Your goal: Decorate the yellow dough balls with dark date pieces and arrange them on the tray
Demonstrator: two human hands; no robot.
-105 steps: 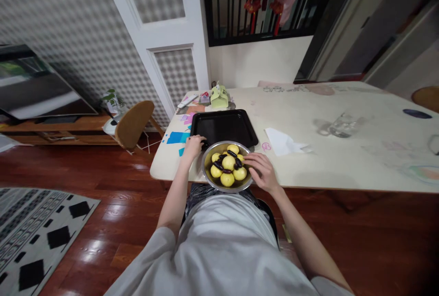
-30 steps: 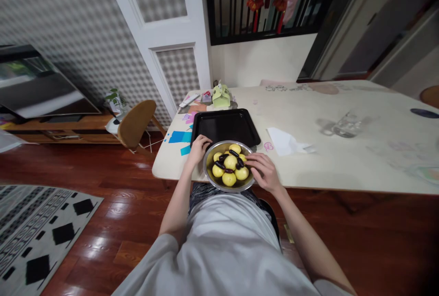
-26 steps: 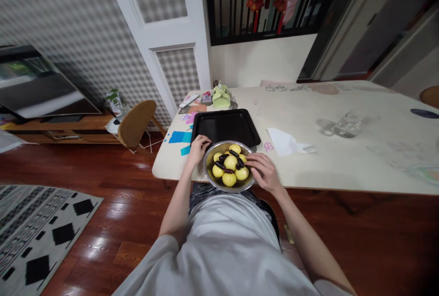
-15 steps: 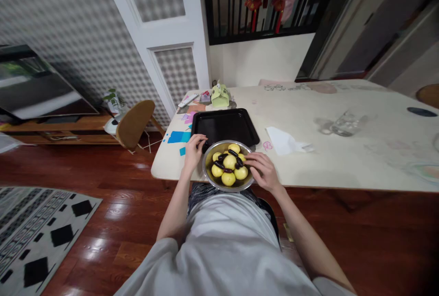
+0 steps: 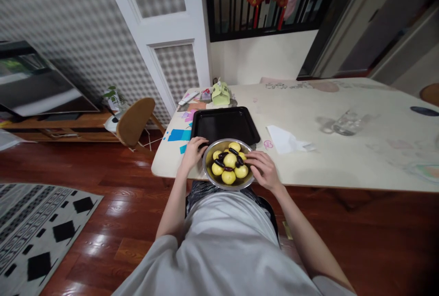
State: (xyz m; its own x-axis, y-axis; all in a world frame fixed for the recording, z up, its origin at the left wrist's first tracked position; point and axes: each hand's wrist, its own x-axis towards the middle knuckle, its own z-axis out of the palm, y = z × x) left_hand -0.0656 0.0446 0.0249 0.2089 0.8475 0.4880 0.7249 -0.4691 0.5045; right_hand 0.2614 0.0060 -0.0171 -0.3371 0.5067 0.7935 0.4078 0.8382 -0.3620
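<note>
A round metal bowl (image 5: 207, 175) stands at the table's front edge, close to my body. Several yellow round fruits (image 5: 229, 161) fill it, with several dark, glossy, elongated pieces (image 5: 219, 163) lying among them. My left hand (image 5: 194, 152) is at the bowl's left rim, beside the tray's near corner. Its fingertips are drawn together; whatever may be between them blends into the black behind. My right hand (image 5: 265, 168) rests over the right rim, fingers stretched inward towards the fruits and thumb lower at the rim. Just behind the bowl lies a black rectangular tray (image 5: 224, 124).
Right of the tray lies a crumpled white tissue (image 5: 283, 140), and a clear glass (image 5: 347, 122) is farther right. A green tissue box (image 5: 220, 94) and a white remote (image 5: 188, 98) are at the back left. A wooden chair (image 5: 136, 122) stands left of the table (image 5: 308, 168).
My left hand has shifted slightly down and left, with its wrist lower. My right hand and the bowl stay nearly where they were; the whole view has moved a little.
</note>
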